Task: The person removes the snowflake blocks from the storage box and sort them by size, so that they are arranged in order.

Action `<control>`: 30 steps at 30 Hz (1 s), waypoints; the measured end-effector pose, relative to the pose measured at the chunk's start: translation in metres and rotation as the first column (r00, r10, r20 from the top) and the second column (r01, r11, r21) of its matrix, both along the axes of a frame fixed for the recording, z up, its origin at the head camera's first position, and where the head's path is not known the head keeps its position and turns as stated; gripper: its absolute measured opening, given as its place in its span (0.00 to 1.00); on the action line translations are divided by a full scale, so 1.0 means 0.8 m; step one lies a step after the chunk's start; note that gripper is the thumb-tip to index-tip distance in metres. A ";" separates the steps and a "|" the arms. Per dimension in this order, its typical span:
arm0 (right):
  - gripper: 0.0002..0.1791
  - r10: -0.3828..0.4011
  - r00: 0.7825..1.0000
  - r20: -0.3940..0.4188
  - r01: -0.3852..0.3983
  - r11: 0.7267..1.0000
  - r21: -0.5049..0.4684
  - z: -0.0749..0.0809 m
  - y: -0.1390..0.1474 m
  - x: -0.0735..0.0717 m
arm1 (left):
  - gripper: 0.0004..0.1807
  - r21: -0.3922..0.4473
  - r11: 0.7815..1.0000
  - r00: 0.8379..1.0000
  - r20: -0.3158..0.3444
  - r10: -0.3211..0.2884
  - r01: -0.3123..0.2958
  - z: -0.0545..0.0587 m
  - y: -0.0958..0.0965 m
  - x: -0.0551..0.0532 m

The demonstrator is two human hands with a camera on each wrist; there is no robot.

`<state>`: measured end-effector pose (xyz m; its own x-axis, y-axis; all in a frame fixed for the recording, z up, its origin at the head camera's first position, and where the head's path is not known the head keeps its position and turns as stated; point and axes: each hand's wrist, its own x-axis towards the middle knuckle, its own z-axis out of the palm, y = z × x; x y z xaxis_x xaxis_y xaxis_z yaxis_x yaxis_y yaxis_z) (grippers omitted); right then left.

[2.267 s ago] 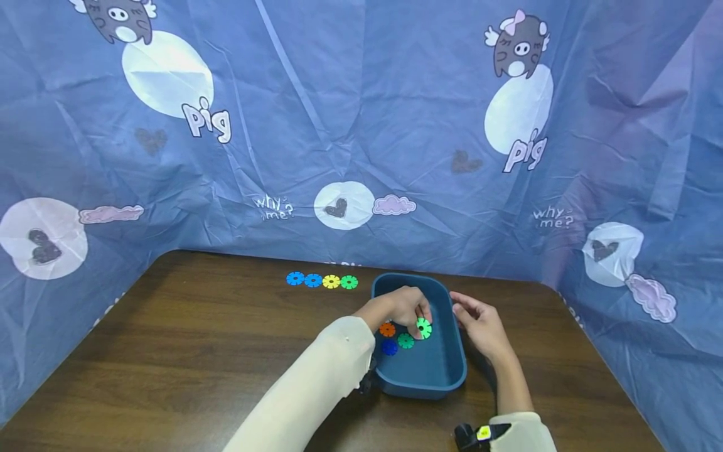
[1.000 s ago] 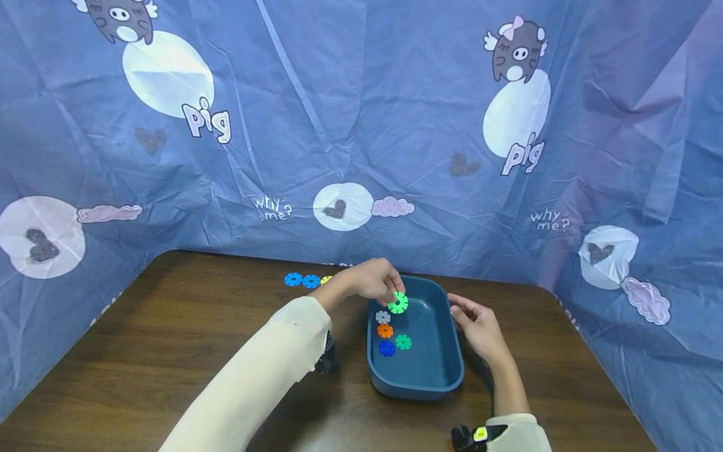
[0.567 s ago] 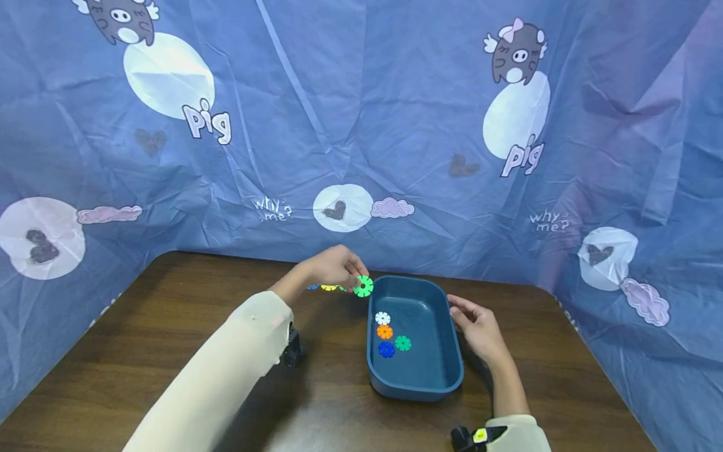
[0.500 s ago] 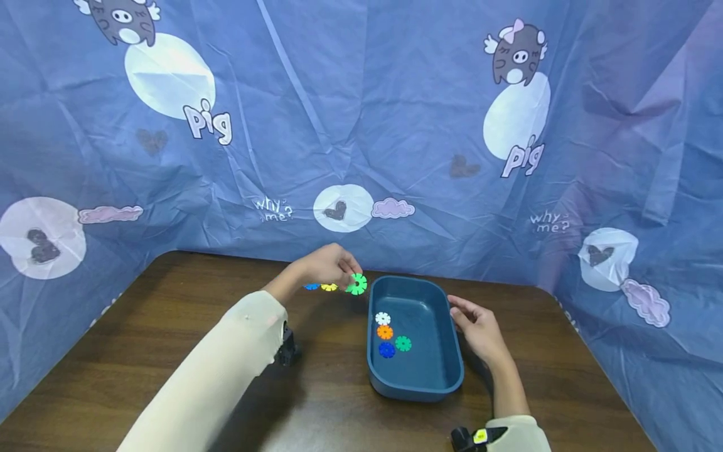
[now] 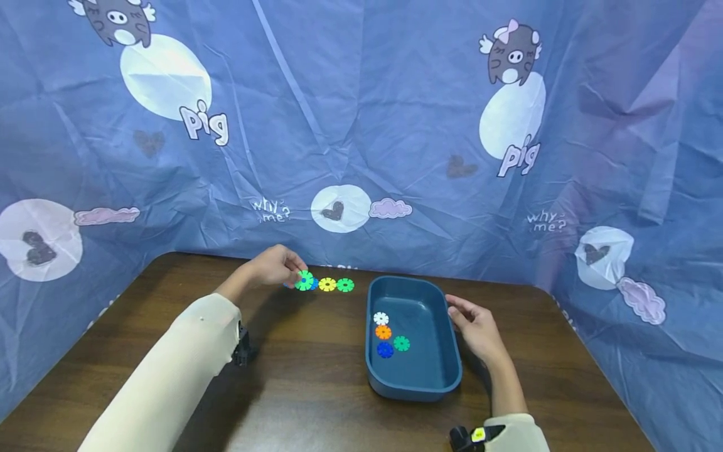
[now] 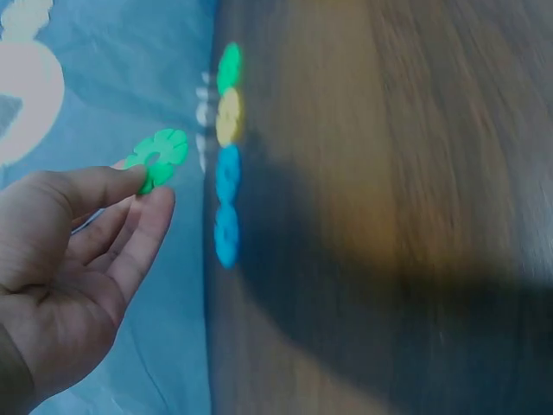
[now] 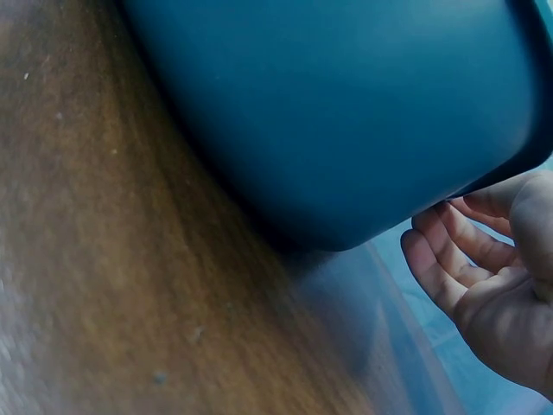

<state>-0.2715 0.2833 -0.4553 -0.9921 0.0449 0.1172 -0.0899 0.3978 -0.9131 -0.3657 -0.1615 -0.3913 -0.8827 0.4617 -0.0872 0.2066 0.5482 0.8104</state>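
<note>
My left hand (image 5: 275,267) pinches a light green snowflake disc (image 6: 171,145) between thumb and fingers, above the back of the table. In the head view the disc overlaps two blue snowflake discs (image 6: 226,238) in a row. That row continues rightward with a yellow disc (image 5: 322,285) and a green disc (image 5: 341,286). My right hand (image 5: 479,329) is at the right side of a blue bin (image 5: 418,393), fingertips right at its rim. Inside the bin lie a white disc (image 5: 381,313), an orange disc (image 5: 383,326), a dark blue disc (image 5: 381,351) and another green disc (image 5: 397,344).
The brown wooden table (image 5: 305,389) extends left and in front of the bin. A printed blue cloth (image 5: 361,150) hangs along the back and sides. Dark cameras sit at both wrists, the right one (image 5: 464,439) near the table's front.
My left hand has lifted the light green disc out of the bin and carried it leftward to above the blue discs. The right hand has stayed at the bin's side.
</note>
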 end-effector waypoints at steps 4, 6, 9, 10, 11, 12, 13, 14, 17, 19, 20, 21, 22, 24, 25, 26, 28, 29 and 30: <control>0.22 -0.003 1.000 0.003 0.003 1.000 -0.002 -0.001 0.000 -0.001 | 0.14 0.013 0.999 0.999 0.007 0.049 -0.049 -0.008 -0.022 -0.001; 0.22 -0.006 1.000 0.007 0.006 1.000 -0.007 -0.001 0.001 -0.002 | 0.14 0.017 0.997 0.997 -0.007 0.079 -0.079 -0.012 -0.030 -0.001; 0.22 -0.006 1.000 0.013 0.007 1.000 -0.011 -0.001 0.001 -0.003 | 0.14 0.012 0.993 0.992 -0.035 0.119 -0.119 -0.015 -0.041 0.000; 0.22 -0.006 1.000 0.015 0.006 1.000 -0.009 -0.001 0.002 -0.003 | 0.14 0.015 0.991 0.990 -0.046 0.133 -0.132 -0.017 -0.044 0.000; 0.22 -0.008 1.000 0.016 0.008 1.000 -0.010 -0.001 0.002 -0.004 | 0.14 0.019 0.989 0.988 -0.055 0.147 -0.146 -0.019 -0.047 0.000; 0.22 -0.008 1.000 0.015 0.008 1.000 -0.009 -0.001 0.002 -0.004 | 0.14 0.018 0.987 0.985 -0.064 0.160 -0.159 -0.021 -0.049 0.000; 0.22 -0.007 1.000 0.015 0.007 1.000 -0.007 0.000 0.002 -0.004 | 0.14 0.023 0.985 0.982 -0.071 0.175 -0.173 -0.023 -0.052 0.000; 0.22 -0.006 1.000 0.013 0.006 1.000 -0.006 0.000 0.002 -0.004 | 0.13 0.031 0.982 0.979 -0.078 0.188 -0.186 -0.025 -0.054 0.000; 0.22 -0.005 1.000 0.009 0.005 1.000 -0.002 0.001 0.001 -0.004 | 0.13 0.063 0.969 0.966 -0.092 0.242 -0.237 -0.033 -0.058 -0.002; 0.22 -0.005 1.000 0.005 0.005 1.000 -0.001 0.001 0.001 -0.004 | 0.12 0.078 0.958 0.954 -0.101 0.282 -0.275 -0.040 -0.061 -0.004; 0.21 -0.004 1.000 0.003 0.004 1.000 0.002 0.001 0.001 -0.004 | 0.12 0.085 0.953 0.949 -0.106 0.298 -0.290 -0.043 -0.062 -0.005; 0.21 -0.005 1.000 0.002 0.005 1.000 0.004 0.001 0.000 -0.004 | 0.12 0.095 0.947 0.943 -0.102 0.317 -0.308 -0.047 -0.064 -0.006; 0.21 -0.007 1.000 0.002 0.007 1.000 0.003 0.001 0.000 -0.004 | 0.12 0.104 0.941 0.938 -0.098 0.333 -0.323 -0.050 -0.065 -0.006; 0.21 -0.010 1.000 0.006 0.010 1.000 0.003 0.001 0.000 -0.003 | 0.12 0.122 0.929 0.929 -0.080 0.360 -0.350 -0.057 -0.067 -0.007; 0.21 -0.009 1.000 0.007 0.009 1.000 0.001 0.001 0.001 -0.003 | 0.12 0.135 0.924 0.927 -0.070 0.370 -0.358 -0.059 -0.067 -0.006; 0.21 -0.007 1.000 0.008 0.007 1.000 -0.001 0.000 0.001 -0.003 | 0.13 0.145 0.919 0.924 -0.059 0.378 -0.366 -0.062 -0.067 -0.005; 0.20 -0.005 1.000 0.008 0.005 1.000 -0.008 0.000 0.001 -0.003 | 0.14 0.157 0.909 0.917 -0.041 0.396 -0.386 -0.065 -0.067 -0.003; 0.20 -0.004 1.000 0.007 0.004 1.000 -0.008 0.000 0.001 -0.003 | 0.14 0.159 0.905 0.914 -0.037 0.404 -0.394 -0.067 -0.066 -0.002; 0.21 -0.003 1.000 0.005 0.003 1.000 -0.007 -0.001 0.002 -0.003 | 0.14 0.162 0.903 0.912 -0.037 0.409 -0.399 -0.068 -0.066 -0.001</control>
